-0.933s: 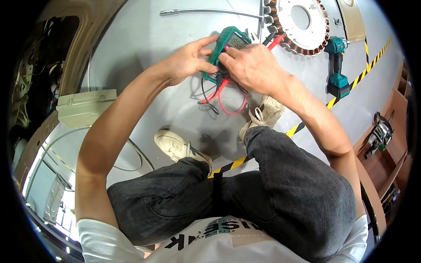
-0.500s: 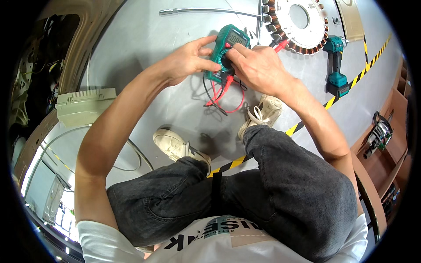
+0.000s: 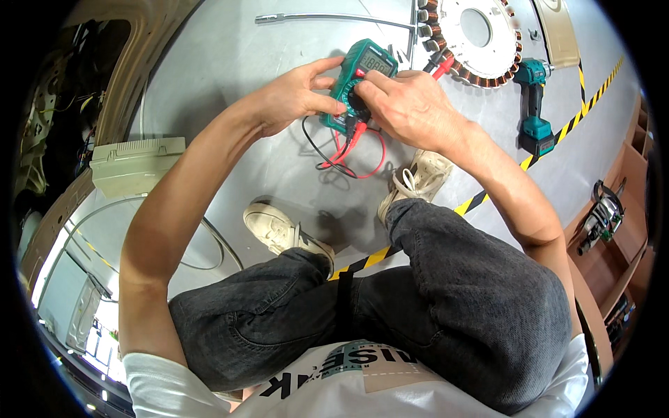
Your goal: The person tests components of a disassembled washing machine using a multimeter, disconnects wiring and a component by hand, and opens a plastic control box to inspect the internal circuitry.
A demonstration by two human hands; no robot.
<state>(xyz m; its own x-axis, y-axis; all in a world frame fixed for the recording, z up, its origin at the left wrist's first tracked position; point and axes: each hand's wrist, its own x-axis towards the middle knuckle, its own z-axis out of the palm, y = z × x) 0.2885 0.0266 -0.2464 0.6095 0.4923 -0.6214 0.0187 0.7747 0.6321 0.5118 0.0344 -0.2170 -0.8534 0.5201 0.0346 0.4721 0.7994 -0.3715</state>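
Observation:
A green digital multimeter (image 3: 379, 63) with a lit display is tilted between my hands above the grey floor. My left hand (image 3: 289, 97) grips its left edge, thumb low on the front and fingers along the upper side. At the black rotary dial, the bent fingers of my right hand (image 3: 411, 108) close in; the fingertips partly hide it. Red and black test leads (image 3: 383, 155) plug into the meter's lower end and loop down below it. Beyond my right hand, a red probe (image 3: 443, 67) lies against the rim of a round motor stator (image 3: 496, 56) with copper windings.
A green cordless power tool (image 3: 534, 104) lies to the right, beside yellow-black floor tape (image 3: 568, 129). A metal bar (image 3: 306, 17) lies at the far side. On the left stand a pale plastic housing (image 3: 136, 166) and a vehicle-like frame (image 3: 125, 63). Shelving (image 3: 620, 209) holds another tool.
The multimeter and both hands have shifted very slightly left. The hanging leads have swung a little, and the red probe has moved slightly left. My grip looks the same.

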